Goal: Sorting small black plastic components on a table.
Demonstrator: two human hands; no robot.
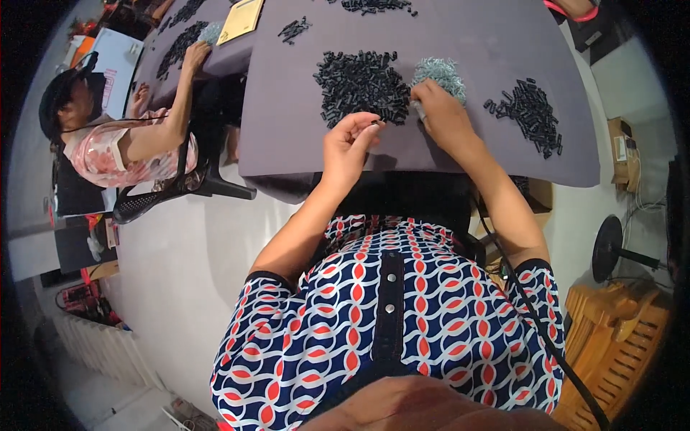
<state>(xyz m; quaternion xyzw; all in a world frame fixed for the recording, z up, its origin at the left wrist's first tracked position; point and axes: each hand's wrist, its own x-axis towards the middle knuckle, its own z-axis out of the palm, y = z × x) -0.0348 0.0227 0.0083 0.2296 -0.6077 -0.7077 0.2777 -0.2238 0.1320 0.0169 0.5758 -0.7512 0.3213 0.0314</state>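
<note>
My left hand [348, 147] is closed in a pinch at the near edge of a large pile of short black cylindrical pieces [359, 82]. Between its thumb and forefinger shows the tip of one small black piece [376, 123]. My right hand [443, 121] lies over the near side of a heap of small silvery metal bits [442, 70]. Its fingers are drawn together, and what they hold, if anything, is too small to make out. Farther right, a looser pile of similar black pieces [530, 118] rests on the grey tablecloth [287, 108].
Another small black cluster [294, 30] and a yellow pad [240, 20] lie farther back. At left, a person in a cap [115, 136] sits working at the same kind of piles. A black fan [608, 248] and wooden furniture [611, 345] stand at right.
</note>
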